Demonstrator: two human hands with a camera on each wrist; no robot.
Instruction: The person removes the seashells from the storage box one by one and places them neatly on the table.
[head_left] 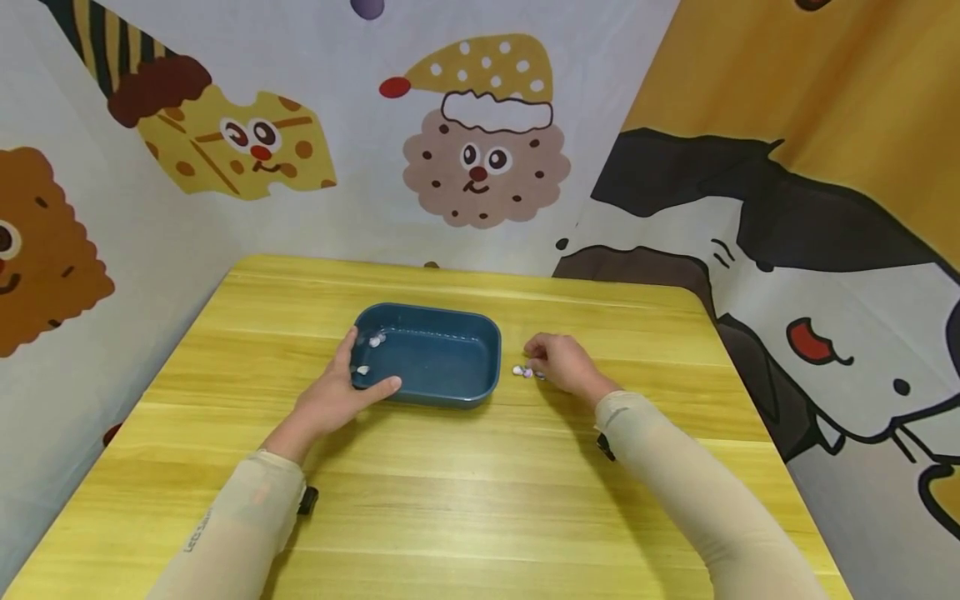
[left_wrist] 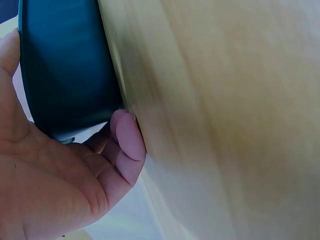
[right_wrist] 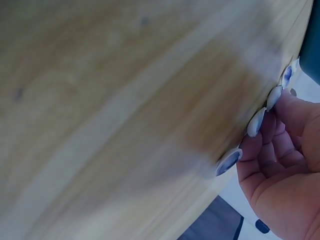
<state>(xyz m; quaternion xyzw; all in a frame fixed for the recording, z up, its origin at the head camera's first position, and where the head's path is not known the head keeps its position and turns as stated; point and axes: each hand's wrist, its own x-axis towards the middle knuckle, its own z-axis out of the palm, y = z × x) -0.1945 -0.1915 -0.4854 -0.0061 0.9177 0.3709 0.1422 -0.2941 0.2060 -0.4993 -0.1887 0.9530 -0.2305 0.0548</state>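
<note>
A dark blue rectangular dish point(head_left: 442, 362) stands on the table. My left hand point(head_left: 337, 396) grips its left end, thumb over the front rim; the left wrist view shows the other fingers point(left_wrist: 130, 142) curled low against the dish's outside. A few small whitish shells point(head_left: 377, 340) lie inside, towards its left end. Right of the dish, my right hand point(head_left: 566, 362) reaches down to several small white-and-purple shells point(head_left: 528, 372). In the right wrist view, bent fingers and thumb touch or nearly touch the shells point(right_wrist: 256, 122); whether one is pinched is unclear.
The yellow wood-grain table point(head_left: 450, 500) extends in front of the dish and to both sides. Behind it hangs a cloth with cartoon prints point(head_left: 480, 167), close to the table's back edge. Further printed cloth point(head_left: 840, 317) hangs along the right side.
</note>
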